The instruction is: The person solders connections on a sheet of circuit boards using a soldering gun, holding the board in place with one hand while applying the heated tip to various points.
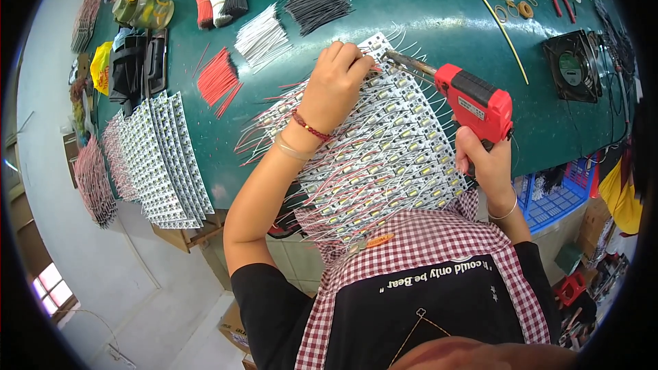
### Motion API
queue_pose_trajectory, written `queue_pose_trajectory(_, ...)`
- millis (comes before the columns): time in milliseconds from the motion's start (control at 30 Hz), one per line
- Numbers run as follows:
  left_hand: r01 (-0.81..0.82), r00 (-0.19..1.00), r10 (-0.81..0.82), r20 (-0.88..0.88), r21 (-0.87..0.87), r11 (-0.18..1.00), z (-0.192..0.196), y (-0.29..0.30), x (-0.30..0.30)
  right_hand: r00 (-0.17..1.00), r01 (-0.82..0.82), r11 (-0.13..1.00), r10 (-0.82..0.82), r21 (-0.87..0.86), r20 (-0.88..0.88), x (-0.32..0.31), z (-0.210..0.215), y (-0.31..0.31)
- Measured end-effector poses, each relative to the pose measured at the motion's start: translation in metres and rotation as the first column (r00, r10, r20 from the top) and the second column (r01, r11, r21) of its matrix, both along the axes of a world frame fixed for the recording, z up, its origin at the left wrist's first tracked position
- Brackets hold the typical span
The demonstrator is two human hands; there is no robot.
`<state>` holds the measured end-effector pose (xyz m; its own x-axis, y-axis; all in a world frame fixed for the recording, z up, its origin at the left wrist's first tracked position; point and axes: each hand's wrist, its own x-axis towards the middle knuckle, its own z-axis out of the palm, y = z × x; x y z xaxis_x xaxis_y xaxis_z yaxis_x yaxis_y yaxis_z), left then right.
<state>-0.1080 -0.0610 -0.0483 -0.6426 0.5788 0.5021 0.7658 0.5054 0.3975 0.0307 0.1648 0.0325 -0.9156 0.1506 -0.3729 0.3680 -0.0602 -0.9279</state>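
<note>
Head view: left hand [336, 85] is pinching a wire on the board panel [384, 157]; right hand [488, 164] is gripping the soldering gun [473, 99]. Its tip is sitting just beside those fingers, so a slip is risking a burn or a bridged joint.

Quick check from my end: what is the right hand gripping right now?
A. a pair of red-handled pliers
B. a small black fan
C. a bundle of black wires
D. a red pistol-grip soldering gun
D: the right hand grips the red soldering gun, whose tip points at the LED board panel near the left hand.
</note>
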Motion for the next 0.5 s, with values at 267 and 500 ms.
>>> queue_pose_trajectory(267, 0.008, 1.000, -0.008, 0.017, 0.017, 1.000, 0.0010, -0.0007, -0.0009, 1.000, -0.004, 1.000, 0.004, 0.004, 0.004, 0.0005, -0.0009, 0.0004)
queue_pose_trajectory(500, 0.021, 0.999, -0.023, -0.033, -0.038, 0.999, -0.0019, -0.0009, -0.0014, 0.998, -0.058, 0.997, 0.057, 0.049, 0.017, 0.0001, -0.0002, 0.0004)
